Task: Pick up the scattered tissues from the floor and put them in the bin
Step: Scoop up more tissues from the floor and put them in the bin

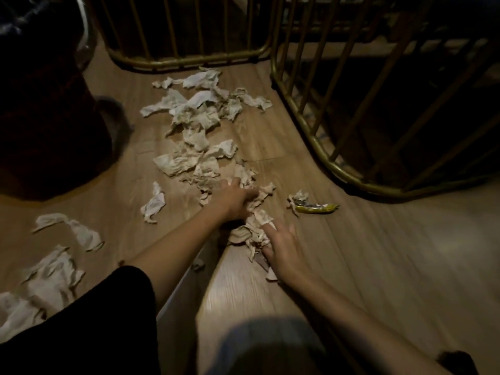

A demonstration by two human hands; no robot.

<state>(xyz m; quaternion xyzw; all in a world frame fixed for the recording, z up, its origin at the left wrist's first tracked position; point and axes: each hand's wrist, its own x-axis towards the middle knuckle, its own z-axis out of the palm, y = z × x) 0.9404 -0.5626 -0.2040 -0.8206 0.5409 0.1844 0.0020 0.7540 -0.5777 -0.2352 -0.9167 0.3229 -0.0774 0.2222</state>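
Left hand (pixel 234 199) clutches crumpled tissues (pixel 194 125) on the wood floor (pixel 378 253). Just nearer the person, right hand (pixel 281 247), fingers spread, presses a tissue wad (pixel 250 234); a yellow wrapper (pixel 315 208) lies right of the wad.

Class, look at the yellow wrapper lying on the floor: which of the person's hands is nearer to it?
Right. The right hand is below and left of the yellow wrapper, on crumpled tissues. The left hand lies farther left, across the tissue pile.

Floor: wood-look planks (pixel 365 253), dimly lit.
Frames: two gold metal barred frames (pixel 189 60) (pixel 351 147), standing well apart.
Wrapper: yellow-green packet (pixel 316 208), lying flat near the right frame.
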